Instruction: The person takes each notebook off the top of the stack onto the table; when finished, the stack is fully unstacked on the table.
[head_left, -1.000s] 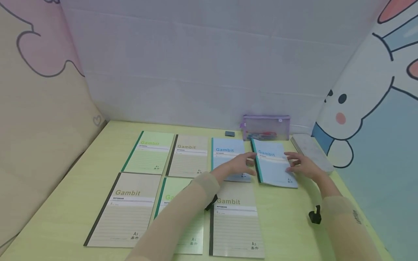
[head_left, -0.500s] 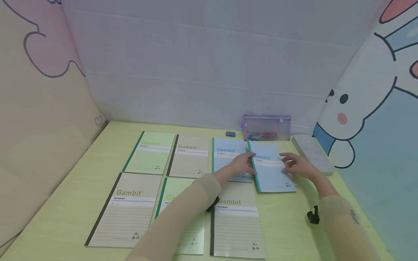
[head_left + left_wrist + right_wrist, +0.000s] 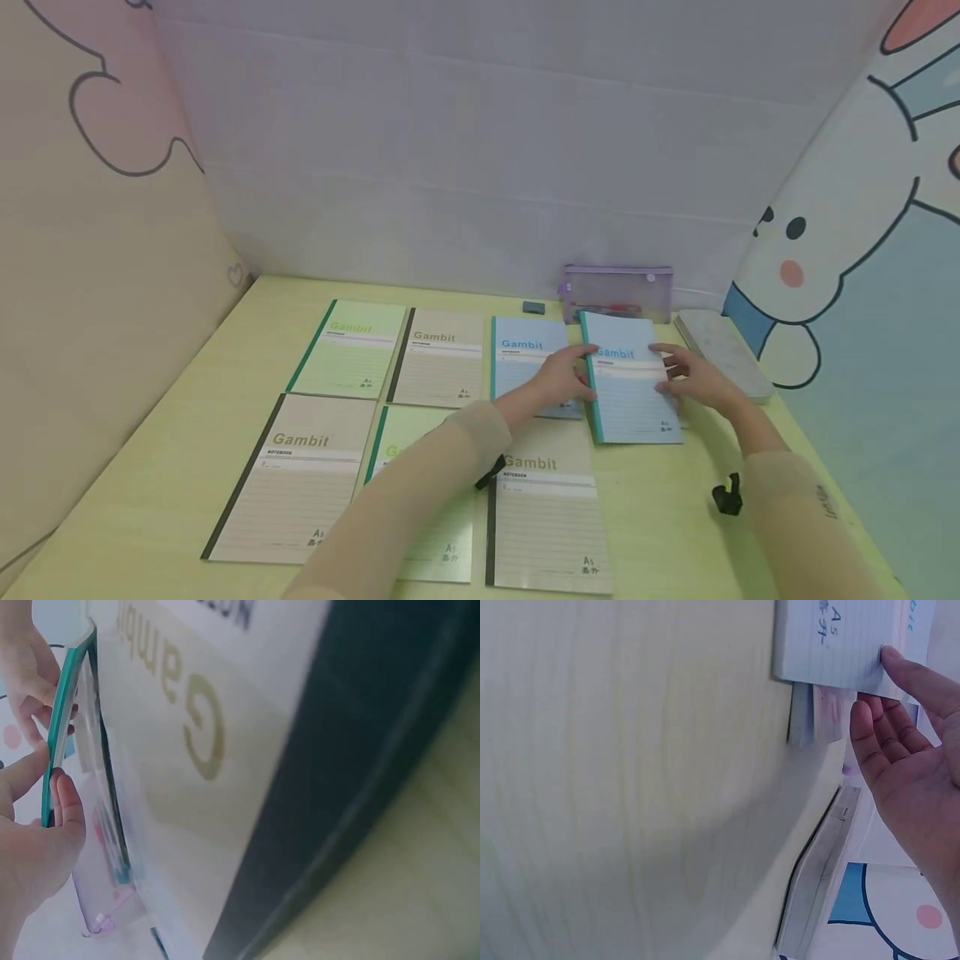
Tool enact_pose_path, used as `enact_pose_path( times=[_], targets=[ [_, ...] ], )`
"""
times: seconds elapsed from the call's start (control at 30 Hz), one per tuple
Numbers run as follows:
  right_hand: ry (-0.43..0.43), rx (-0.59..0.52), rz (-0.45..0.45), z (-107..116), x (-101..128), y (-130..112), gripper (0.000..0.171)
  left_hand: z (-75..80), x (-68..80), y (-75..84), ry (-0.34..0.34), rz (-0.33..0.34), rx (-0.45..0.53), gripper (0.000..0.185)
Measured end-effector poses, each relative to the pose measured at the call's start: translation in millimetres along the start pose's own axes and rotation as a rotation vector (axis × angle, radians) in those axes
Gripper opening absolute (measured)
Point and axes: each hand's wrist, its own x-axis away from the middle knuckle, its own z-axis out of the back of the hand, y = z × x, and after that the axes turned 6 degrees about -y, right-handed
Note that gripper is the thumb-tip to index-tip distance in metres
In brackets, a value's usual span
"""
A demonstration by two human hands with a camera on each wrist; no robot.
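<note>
A: What is being handled, and where is it?

B: A blue notebook (image 3: pixel 630 383) with a teal spine and "Gambit" printed on its cover. It sits at the far right of the yellow bench (image 3: pixel 150 467), last in the far row of notebooks.

A: How do the hands meet it?

B: The left hand (image 3: pixel 564 379) is at the spine edge; in the left wrist view the fingers (image 3: pixel 64 806) curl round the teal spine and pinch it. The right hand (image 3: pixel 693 379) lies on the notebook's right edge with fingers nearly straight and only lightly bent, touching the cover rather than closing round it.

A: What is just beside it?

B: To its left, partly under the left hand, is another blue Gambit notebook (image 3: pixel 525 354). Further left in that row are a beige notebook (image 3: pixel 438 358) and a green notebook (image 3: pixel 348 350). To the right lies a grey flat case (image 3: pixel 723 354). Behind the held notebook, against the far wall, stands a clear purple pencil pouch (image 3: pixel 618 290), with a small dark eraser (image 3: pixel 533 307) to its left.

A: And nearer the person?

B: A near row of three: a beige notebook at near left (image 3: pixel 296 479), a green one (image 3: pixel 405 433) mostly covered by the left sleeve, and a beige one (image 3: pixel 543 517) near the middle. A small black clip (image 3: pixel 726 497) rests on the bench by the right sleeve.
</note>
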Motion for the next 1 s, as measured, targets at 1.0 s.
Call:
enact_pose_path(
  times=[1.0],
  targets=[
    [-0.184,-0.003,0.091,4.7,84.9,-41.1,0.095,-10.0,68.2,27.5,-0.14,-0.03,0.049,0.08]
  ],
)
